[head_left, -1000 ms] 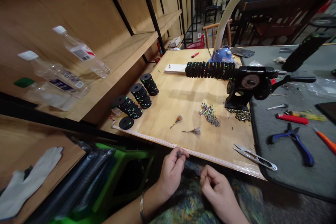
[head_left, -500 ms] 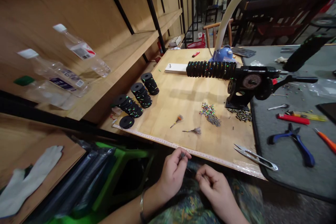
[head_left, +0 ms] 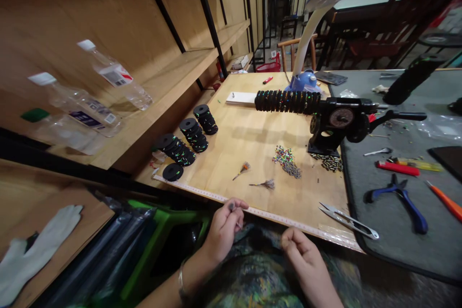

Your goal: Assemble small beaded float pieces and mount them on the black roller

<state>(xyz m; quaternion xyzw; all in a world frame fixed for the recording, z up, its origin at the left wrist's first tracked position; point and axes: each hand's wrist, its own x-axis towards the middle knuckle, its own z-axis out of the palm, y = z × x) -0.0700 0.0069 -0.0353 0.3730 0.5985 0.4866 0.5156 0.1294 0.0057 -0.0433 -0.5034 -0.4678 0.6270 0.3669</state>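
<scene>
My left hand [head_left: 224, 226] is closed at the table's near edge, with a small grey piece [head_left: 231, 206] between its fingers, too small to name. To its right, over my lap, my right hand [head_left: 301, 252] pinches its thumb and fingertips together; whatever they hold is too fine to make out. On the wooden table [head_left: 216, 173] beyond lie two small feathery bundles, an orange-tipped one [head_left: 245, 167] and a grey one [head_left: 268, 184]. A heap of colored beads [head_left: 283, 155] and small grey pieces [head_left: 291, 170] lies farther back.
A hand-cranked winder [head_left: 339, 118] carries black discs [head_left: 287, 101]. Stacks of black foam spools [head_left: 195, 134] stand at left. Thread snips [head_left: 348, 221], blue-handled pliers [head_left: 399, 199] and a red cutter [head_left: 397, 168] lie at right. Plastic bottles [head_left: 115, 79] rest on the shelf.
My hands have moved apart: the left has shifted left with the small grey piece, the right slightly right. The camera view has tilted a little.
</scene>
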